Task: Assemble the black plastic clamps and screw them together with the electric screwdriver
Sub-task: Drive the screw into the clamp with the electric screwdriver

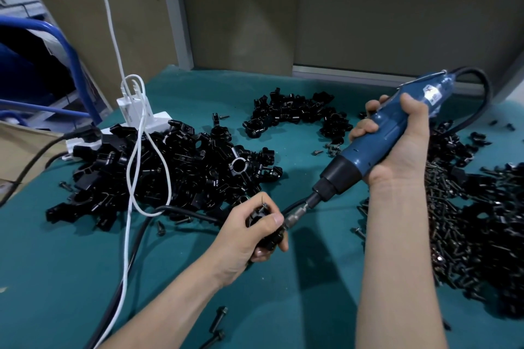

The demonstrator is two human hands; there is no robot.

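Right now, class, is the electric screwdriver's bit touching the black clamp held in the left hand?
Touching. The head view shows the bit of the electric screwdriver meeting the black clamp that the left hand grips, no gap between them.

Even light from above leaves a soft shadow on the green worktop (85, 263). White glare marks the blue screwdriver (371, 142); wide-angle distortion bends the edges.
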